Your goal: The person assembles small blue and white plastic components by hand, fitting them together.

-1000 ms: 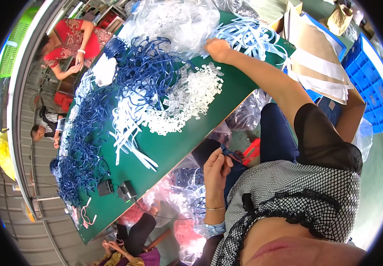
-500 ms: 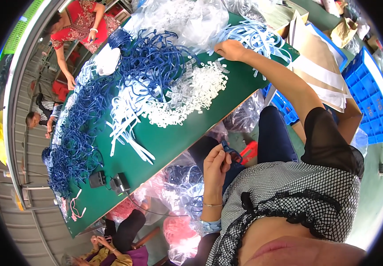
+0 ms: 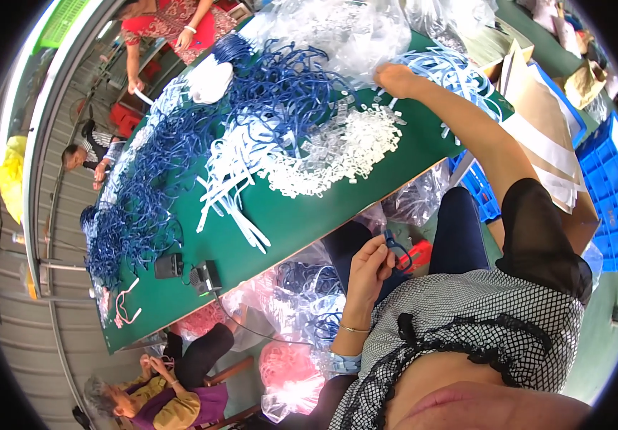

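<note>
Two hands of the wearer show: the right hand [image 3: 395, 75], fingers among the straps, and the left hand [image 3: 370, 261], whose fingertips pinch one dark blue loop [image 3: 397, 247]. Beyond the right fingers lies one pale blue bundle of straps [image 3: 459, 68]; beside them, one heap of small white clips [image 3: 338, 154] and one big tangle of dark blue cords [image 3: 280, 93]. Two small black boxes [image 3: 187, 271] sit far from either hand. Three other people [image 3: 173, 21] are about.

Left hand [image 3: 370, 266]: close to the torso, fingers curled together in a pinch, forearm bent upward.
Right hand [image 3: 395, 77]: far from the torso, arm stretched straight out, fingers curled downward.
</note>
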Available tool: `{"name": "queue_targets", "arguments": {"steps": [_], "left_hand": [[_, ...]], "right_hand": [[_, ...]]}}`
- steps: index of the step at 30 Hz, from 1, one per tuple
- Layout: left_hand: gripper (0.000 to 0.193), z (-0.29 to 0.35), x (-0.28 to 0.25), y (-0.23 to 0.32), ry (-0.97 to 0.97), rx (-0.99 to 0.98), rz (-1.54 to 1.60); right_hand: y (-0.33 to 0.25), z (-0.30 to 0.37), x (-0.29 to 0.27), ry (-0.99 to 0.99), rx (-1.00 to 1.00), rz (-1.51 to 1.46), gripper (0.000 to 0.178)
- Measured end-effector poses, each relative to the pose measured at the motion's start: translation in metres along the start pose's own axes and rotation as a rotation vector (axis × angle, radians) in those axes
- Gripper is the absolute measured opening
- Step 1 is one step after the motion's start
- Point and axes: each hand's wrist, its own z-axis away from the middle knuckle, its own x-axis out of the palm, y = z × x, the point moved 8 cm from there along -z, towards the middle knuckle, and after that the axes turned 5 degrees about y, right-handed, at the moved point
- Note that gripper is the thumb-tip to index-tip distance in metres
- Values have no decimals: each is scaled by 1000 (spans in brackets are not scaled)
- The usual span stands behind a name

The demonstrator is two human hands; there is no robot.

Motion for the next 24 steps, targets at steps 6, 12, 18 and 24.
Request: {"name": "queue_targets", "arguments": {"steps": [6, 12, 18, 24], "left_hand": [[20, 5, -18, 4, 95, 75, 48], [13, 7, -31, 35, 282, 275, 20], [15, 20, -28, 70, 368, 572, -30], [20, 23, -13, 64, 350, 605, -216]], "right_hand": [[-13, 32, -93, 467, -14, -437, 11], [-21, 88, -190, 904, 110, -663, 10], [-164, 146, -197, 282, 77, -1378, 15], [-252, 187, -114, -387, 348, -1812, 17]]}}
